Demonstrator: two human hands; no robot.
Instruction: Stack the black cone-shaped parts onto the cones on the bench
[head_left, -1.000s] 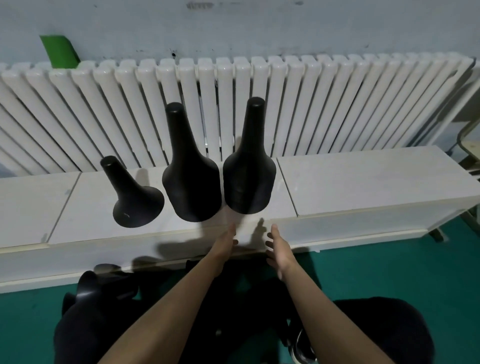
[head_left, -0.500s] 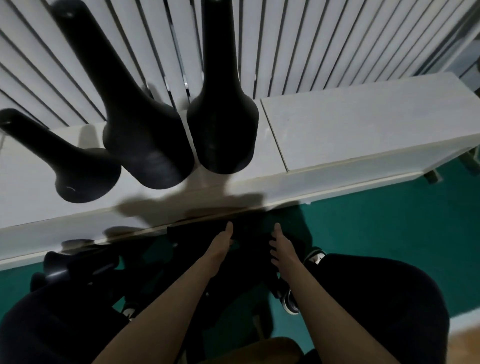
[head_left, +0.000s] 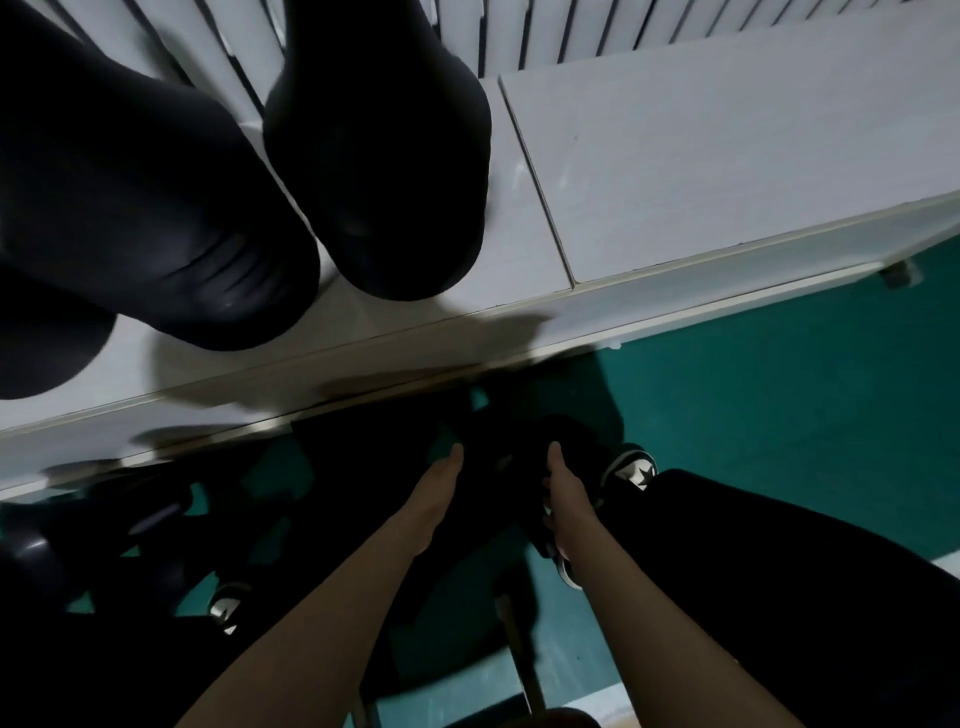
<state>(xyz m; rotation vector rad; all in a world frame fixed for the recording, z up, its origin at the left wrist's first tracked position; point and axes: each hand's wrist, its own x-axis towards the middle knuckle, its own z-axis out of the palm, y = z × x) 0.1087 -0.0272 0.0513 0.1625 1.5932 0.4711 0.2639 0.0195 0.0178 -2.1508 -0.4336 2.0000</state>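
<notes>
Three black cone-shaped stacks stand on the white bench (head_left: 727, 171): a right one (head_left: 384, 171), a middle one (head_left: 171, 208) and a left one (head_left: 41, 353), all cut off by the frame's top and left. Below the bench edge, over the floor, my left hand (head_left: 436, 499) and my right hand (head_left: 566, 493) reach down side by side with straight fingers. A dark black part (head_left: 498, 467) lies between them; neither hand visibly grips it. More loose black parts (head_left: 156, 514) lie in shadow on the floor at the left.
A white radiator (head_left: 571, 26) runs behind the bench. The floor (head_left: 779, 415) is green. My black-trousered leg (head_left: 779, 571) fills the lower right, with a black-and-white shoe (head_left: 631, 470) beside my right hand.
The view has dropped lower and closer to the bench, so the stacks loom larger. Both hands have gone from the bench's front edge down toward the floor, still straight-fingered.
</notes>
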